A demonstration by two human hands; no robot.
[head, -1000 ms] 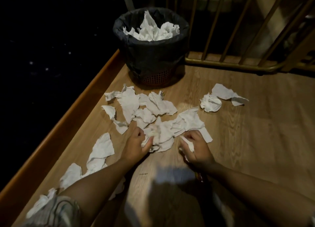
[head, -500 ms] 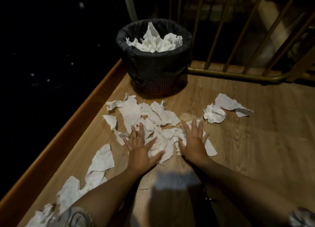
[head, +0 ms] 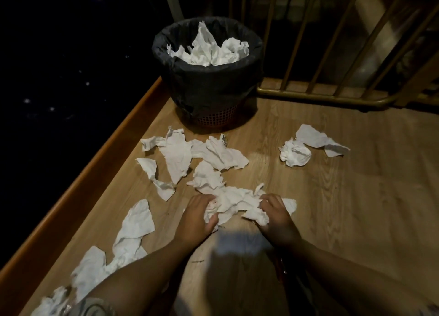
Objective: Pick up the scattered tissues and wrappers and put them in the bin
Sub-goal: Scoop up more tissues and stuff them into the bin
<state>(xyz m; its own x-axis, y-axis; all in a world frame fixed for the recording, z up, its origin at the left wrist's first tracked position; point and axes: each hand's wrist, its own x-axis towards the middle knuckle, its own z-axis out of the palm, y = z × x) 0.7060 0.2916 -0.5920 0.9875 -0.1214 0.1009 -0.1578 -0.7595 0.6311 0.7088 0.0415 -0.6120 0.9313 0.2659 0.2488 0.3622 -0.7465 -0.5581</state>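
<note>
White crumpled tissues lie scattered on the wooden floor (head: 344, 209). My left hand (head: 196, 218) and my right hand (head: 276, 220) both clutch a bunched heap of tissues (head: 237, 203) between them. More tissues (head: 177, 156) lie flat beyond the heap, toward the bin. A crumpled ball (head: 294, 153) and a flat piece (head: 316, 138) sit to the right. A trail of tissues (head: 135, 230) runs down the left. The bin (head: 209, 87), lined with a black bag, stands at the back and is heaped with tissues (head: 209, 51). A small silver wrapper (head: 224, 140) peeks out near the bin's base.
A raised wooden edge (head: 90, 173) borders the floor on the left, with darkness beyond it. A brass-coloured railing (head: 316, 99) with slanted bars closes off the back right. A patterned sleeve or cloth (head: 90, 308) shows at the bottom left.
Half a second ago both hands lay spread flat on the tissues; their fingers have curled inward and bunched the tissues into a heap between them.
</note>
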